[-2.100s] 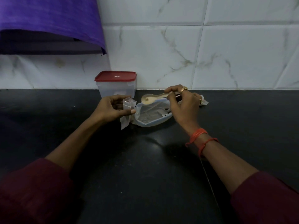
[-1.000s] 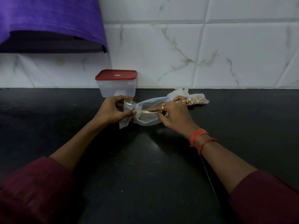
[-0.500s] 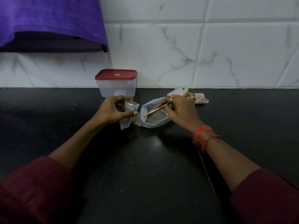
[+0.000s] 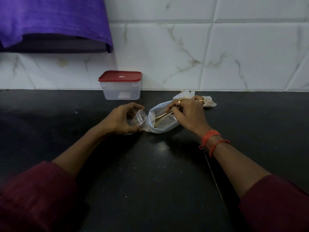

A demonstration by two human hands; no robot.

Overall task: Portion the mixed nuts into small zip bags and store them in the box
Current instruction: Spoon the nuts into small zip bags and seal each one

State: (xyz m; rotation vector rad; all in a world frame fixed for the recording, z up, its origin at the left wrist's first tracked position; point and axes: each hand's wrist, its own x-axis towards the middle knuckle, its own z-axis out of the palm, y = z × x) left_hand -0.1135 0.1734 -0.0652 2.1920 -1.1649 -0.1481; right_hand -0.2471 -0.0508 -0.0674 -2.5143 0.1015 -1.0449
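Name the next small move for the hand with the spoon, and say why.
Probably lift the wooden spoon out of the large bag and tip it into the small zip bag. The right hand holds the spoon, bowl down inside the large bag; the left hand holds the small zip bag beside it.

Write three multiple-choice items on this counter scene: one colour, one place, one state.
1. The box's lid is: A blue; B red; C green.
2. The small zip bag is: A inside the box; B on the lid; C in the left hand.
3. The wooden spoon in the right hand is: A dipped into the large bag; B raised over the box; C lying on the lid.
Key: B, it shows red; C, the fingers curl round it; A, its bowl sits in the bag's open mouth.
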